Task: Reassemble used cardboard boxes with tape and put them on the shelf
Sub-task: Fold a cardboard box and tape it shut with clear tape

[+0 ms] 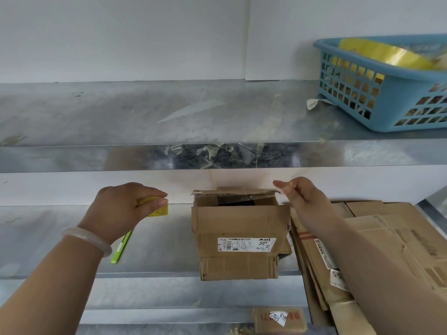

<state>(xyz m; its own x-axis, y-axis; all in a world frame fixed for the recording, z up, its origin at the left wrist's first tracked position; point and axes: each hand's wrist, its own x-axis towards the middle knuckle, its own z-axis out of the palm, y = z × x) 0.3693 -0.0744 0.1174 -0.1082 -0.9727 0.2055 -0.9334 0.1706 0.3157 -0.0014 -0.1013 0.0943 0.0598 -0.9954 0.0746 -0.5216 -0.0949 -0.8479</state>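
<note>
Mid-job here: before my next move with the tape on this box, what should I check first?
1. Roll in hand: ok. The left hand grips the yellow tape roll.
2. Strip held: ok. The right hand pinches the clear tape strip over the box top.
3. Top flaps shut: not ok. The box shows a dark gap on top.
4. Box seated: not ok. Its lower flap overhangs the front edge of the shelf.
5. Cutter ready: cannot tell. A green tool lies under the left wrist, and its kind is unclear.
</note>
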